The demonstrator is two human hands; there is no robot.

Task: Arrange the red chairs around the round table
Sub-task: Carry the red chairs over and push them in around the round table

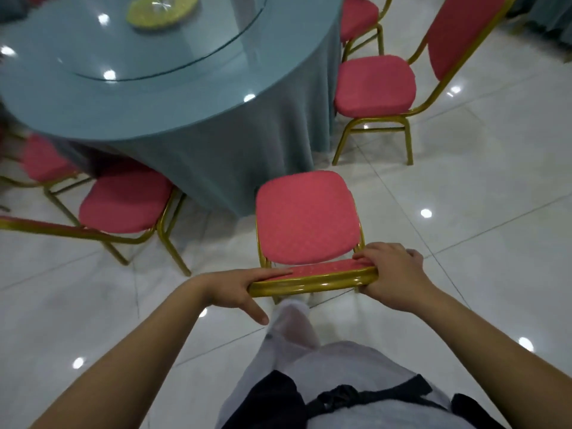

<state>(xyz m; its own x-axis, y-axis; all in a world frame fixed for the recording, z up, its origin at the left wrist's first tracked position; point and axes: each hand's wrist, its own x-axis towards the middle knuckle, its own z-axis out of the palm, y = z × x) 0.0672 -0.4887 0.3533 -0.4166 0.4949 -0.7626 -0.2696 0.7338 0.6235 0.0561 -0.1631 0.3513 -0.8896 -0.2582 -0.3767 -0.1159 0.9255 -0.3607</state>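
A red chair [305,216] with a gold frame stands right in front of me, its seat facing the round table [173,97], which wears a blue-grey cloth. My left hand [238,291] grips the left end of the chair's top rail. My right hand [391,275] grips the right end. The seat's front edge sits close to the tablecloth. Other red chairs stand around the table: one at the right [376,86], one behind it [359,17], one at the left [123,199], and one further left [43,162].
A glass turntable [198,54] lies on the table with a yellow-green dish [162,9] on it. The floor is glossy white tile [495,193]. My leg in light trousers [291,323] is just behind the held chair. Another cloth-covered table edge [551,20] shows at top right.
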